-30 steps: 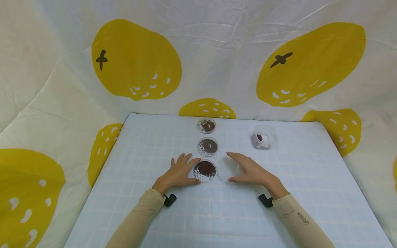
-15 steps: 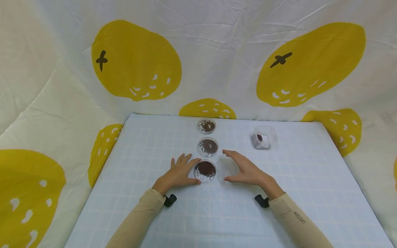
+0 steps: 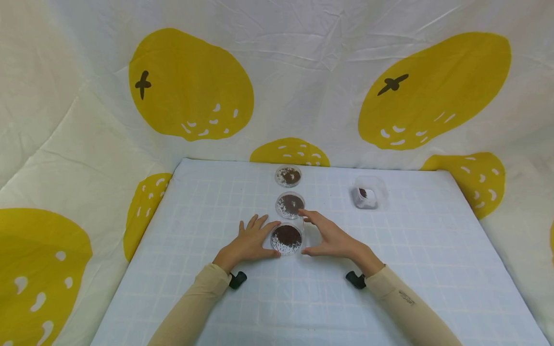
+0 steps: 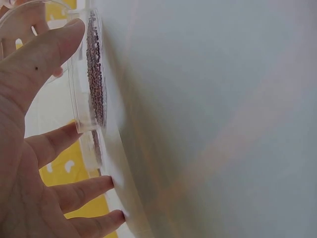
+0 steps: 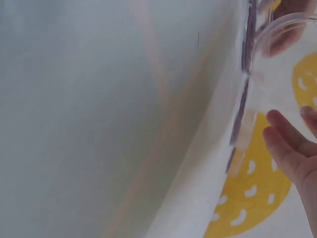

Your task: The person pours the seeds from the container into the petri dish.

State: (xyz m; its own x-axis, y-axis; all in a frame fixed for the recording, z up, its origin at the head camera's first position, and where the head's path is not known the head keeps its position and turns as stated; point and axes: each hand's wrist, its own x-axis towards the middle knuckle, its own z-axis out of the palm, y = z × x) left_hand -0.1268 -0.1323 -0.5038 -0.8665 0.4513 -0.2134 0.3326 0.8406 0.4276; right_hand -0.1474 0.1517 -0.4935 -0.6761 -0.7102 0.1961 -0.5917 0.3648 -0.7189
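Nearest me is a round clear petri dish (image 3: 286,239) holding dark brown granules, with white showing along its front. My left hand (image 3: 247,244) grips its left side between thumb (image 4: 69,37) and forefinger, the other fingers spread toward the table. A clear round lid (image 5: 280,64) stands tilted, close over the dish's right side. My right hand (image 3: 334,239) holds that lid by its edge between thumb and fingers. In the right wrist view the right thumb is out of sight. Side-on in the left wrist view, the granules form a thin layer at the dish's bottom.
Behind the near dish stand a second petri dish (image 3: 289,205) and a third dish (image 3: 287,176), both with brown granules. A small clear plastic box (image 3: 365,204) with its lid raised sits at the back right. A fruit-print cloth (image 3: 303,96) hangs behind the table.
My right hand has moved left with the lid, from beside the near dish to right at its edge. The left hand has stayed on the dish.
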